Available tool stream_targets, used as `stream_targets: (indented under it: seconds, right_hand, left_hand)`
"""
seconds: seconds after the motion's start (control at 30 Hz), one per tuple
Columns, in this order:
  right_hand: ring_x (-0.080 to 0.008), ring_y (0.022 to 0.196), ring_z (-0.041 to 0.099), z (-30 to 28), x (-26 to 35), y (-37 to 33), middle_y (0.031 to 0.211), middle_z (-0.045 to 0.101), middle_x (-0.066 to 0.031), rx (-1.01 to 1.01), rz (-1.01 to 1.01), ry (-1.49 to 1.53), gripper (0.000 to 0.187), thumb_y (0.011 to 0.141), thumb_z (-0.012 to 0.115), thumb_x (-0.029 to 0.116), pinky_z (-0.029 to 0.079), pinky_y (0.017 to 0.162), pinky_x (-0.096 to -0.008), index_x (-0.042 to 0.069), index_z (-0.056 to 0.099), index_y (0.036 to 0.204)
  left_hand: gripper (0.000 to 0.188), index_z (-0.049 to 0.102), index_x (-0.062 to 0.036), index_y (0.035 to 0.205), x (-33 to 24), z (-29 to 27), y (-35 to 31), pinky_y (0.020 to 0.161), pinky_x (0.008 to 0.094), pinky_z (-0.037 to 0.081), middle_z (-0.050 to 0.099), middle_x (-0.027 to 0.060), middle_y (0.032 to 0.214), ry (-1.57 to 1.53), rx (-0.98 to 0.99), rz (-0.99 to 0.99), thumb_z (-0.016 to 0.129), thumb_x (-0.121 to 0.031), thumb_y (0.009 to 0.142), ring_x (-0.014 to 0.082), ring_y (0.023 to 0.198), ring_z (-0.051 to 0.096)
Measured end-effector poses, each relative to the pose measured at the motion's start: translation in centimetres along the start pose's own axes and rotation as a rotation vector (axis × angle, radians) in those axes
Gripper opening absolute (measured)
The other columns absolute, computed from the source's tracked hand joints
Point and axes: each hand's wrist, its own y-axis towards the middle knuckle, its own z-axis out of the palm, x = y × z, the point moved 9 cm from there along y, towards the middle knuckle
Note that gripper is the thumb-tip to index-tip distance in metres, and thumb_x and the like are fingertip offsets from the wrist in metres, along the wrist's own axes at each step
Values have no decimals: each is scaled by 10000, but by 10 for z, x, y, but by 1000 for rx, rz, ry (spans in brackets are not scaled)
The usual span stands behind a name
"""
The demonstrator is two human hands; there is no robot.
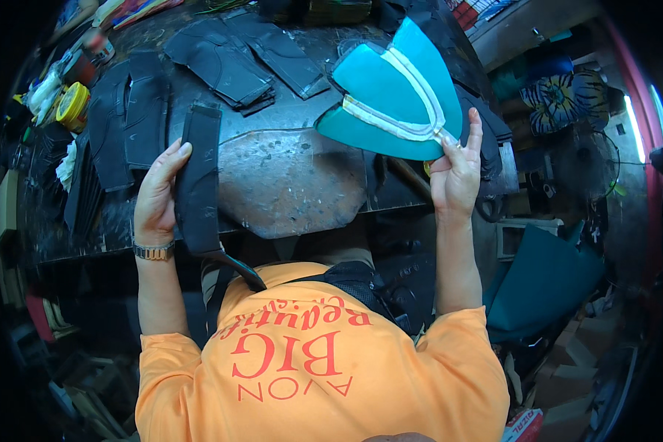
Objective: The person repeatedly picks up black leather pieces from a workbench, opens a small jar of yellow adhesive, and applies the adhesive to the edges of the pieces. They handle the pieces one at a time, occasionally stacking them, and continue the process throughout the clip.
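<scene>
My left hand (157,195) grips a long black leather strip (198,180) that stands upright over the near edge of the dark worktable (287,125). My right hand (457,173) holds up a teal shoe-upper piece (390,92) by its lower corner; the piece has a white V-shaped trim stitched down its middle. Both pieces hang above the table, apart from each other. A worn, rounded metal plate (291,180) lies on the table between my hands.
Several black cut leather pieces (228,55) are stacked at the back and left of the table. A yellow-lidded tub (72,103) stands at the far left. A teal sheet (541,283) leans at the lower right, near cardboard scraps.
</scene>
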Motion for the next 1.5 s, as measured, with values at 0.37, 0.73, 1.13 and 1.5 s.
stream_targets:
  seconds: [0.37,0.73,1.13,1.5]
  right_hand:
    - [-281,1206,601,39,15,-33,1335,594,-158,272,-613,-940,637,902,456,-157,479,1035,-402,39,357,1500]
    - [-188,1164,594,80,-60,-65,1366,564,-120,644,211,-375,955,853,705,-17,441,1045,-354,98,130,1607]
    - [-113,941,628,63,-41,-54,982,669,-47,549,182,-657,766,899,633,-60,523,889,-276,102,296,1568]
    - [-221,1079,592,-9,51,26,1124,637,-89,176,-327,-1225,182,881,646,59,451,948,-341,36,709,1050]
  left_hand:
    - [313,598,6,1226,21,17,-17,818,280,583,709,79,1086,142,239,-70,642,-162,967,125,915,699]
    - [233,685,-43,1135,29,57,28,952,371,546,713,74,1145,-372,-27,74,651,-214,979,210,1020,693]
    - [376,626,7,1230,90,114,-38,923,314,501,678,70,1166,668,450,227,738,-167,916,158,1046,616]
    - [293,691,-2,1097,71,86,-26,833,256,533,706,30,1041,498,250,112,794,-25,823,110,910,658]
